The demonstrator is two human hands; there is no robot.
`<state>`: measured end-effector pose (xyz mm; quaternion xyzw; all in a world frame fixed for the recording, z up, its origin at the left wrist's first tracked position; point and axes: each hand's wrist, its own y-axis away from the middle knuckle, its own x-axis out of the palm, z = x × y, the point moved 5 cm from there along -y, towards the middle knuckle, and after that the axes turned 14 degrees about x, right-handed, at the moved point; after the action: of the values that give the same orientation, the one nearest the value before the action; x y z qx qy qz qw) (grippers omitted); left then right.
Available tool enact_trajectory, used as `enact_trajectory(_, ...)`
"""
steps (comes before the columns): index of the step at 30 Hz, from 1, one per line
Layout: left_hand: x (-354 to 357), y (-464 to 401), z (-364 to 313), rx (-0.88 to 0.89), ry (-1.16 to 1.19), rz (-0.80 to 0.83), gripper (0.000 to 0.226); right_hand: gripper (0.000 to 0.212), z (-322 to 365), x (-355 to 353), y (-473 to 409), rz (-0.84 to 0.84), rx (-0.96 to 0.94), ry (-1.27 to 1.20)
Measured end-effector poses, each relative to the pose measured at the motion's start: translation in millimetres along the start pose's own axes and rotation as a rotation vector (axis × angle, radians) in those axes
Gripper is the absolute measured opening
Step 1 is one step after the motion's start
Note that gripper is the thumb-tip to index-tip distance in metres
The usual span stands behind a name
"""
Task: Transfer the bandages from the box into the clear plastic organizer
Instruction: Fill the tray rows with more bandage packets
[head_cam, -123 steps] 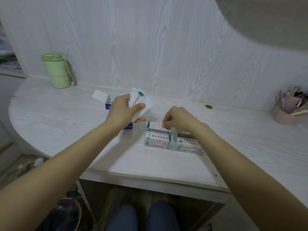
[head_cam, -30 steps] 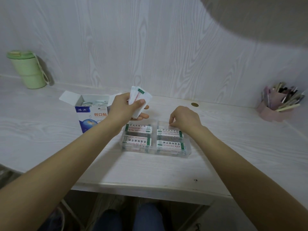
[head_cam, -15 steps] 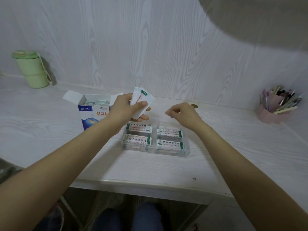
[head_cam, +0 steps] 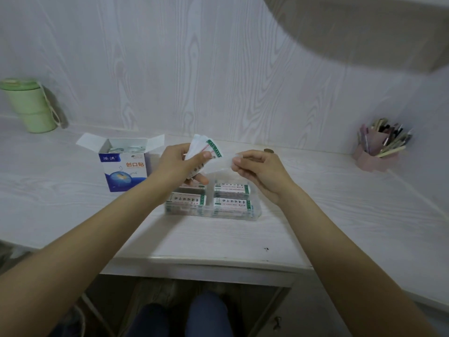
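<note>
A fan of bandages [head_cam: 206,152] was gripped by the left hand [head_cam: 181,164]; one bandage's edge was pinched by the right hand [head_cam: 261,170], at twelve o'clock of the organizer [head_cam: 256,215].

Box [head_cam: 124,166] left of organizer [head_cam: 212,203]; bandages [head_cam: 232,204] apparently inside.

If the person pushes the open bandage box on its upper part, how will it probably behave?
The open bandage box stands upright, taller than wide, so a high push would probably tip it. It looks like thin cardboard with only some bandages left inside, so it is likely light and may slide easily on the smooth desk.
</note>
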<state>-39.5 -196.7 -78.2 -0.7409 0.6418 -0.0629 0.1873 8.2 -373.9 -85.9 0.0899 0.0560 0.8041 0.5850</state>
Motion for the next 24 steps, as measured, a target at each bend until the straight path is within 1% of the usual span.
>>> enact_trajectory(2, -2.5, 2.2, 1.3, -0.012, -0.008, -0.024, 0.022, 0.011, -5.1, -7.5, 4.2, 0.027, 0.048, -0.12)
enact_trajectory(3, -4.0, 3.1, 1.4, -0.017, -0.003, -0.039, 0.024, 0.014, -6.9, -10.9, 5.9, 0.022, 0.057, -0.14)
enact_trajectory(4, -5.1, 3.6, 1.4, -0.019, -0.002, -0.054, 0.026, 0.011, -8.1, -14.2, 7.8, 0.004, 0.05, -0.118)
enact_trajectory(6, -5.7, 4.9, 0.5, -0.019, -0.01, -0.073, 0.029, 0.003, -10.8, -19.4, 11.7, -0.045, 0.029, 0.005)
enact_trajectory(8, -4.5, 5.9, -1.0, -0.014, -0.026, -0.073, 0.03, 0.01, -14.9, -23.0, 13.8, -0.11, 0.022, 0.16)
enact_trajectory(12, 1.4, 10.7, -1.6, -0.004, -0.02, -0.075, 0.026, 0.013, -23.3, -26.1, 17.7, -0.213, -0.016, 0.395)
enact_trajectory(16, 4.9, 20.2, 1.2, -0.015, -0.014, -0.079, 0.022, 0.009, -28.3, -25.5, 22.6, -0.32, -0.056, 0.584)
enact_trajectory(19, 5.1, 26.7, 2.1, -0.022, -0.008, -0.087, 0.018, 0.003, -29.8, -18.5, 24.1, -0.349, -0.086, 0.698)
enact_trajectory(24, -0.5, 32.3, -0.3, -0.026, -0.019, -0.1, 0.016, 0.001, -29.4, -5.3, 25.2, -0.329, -0.164, 0.877)
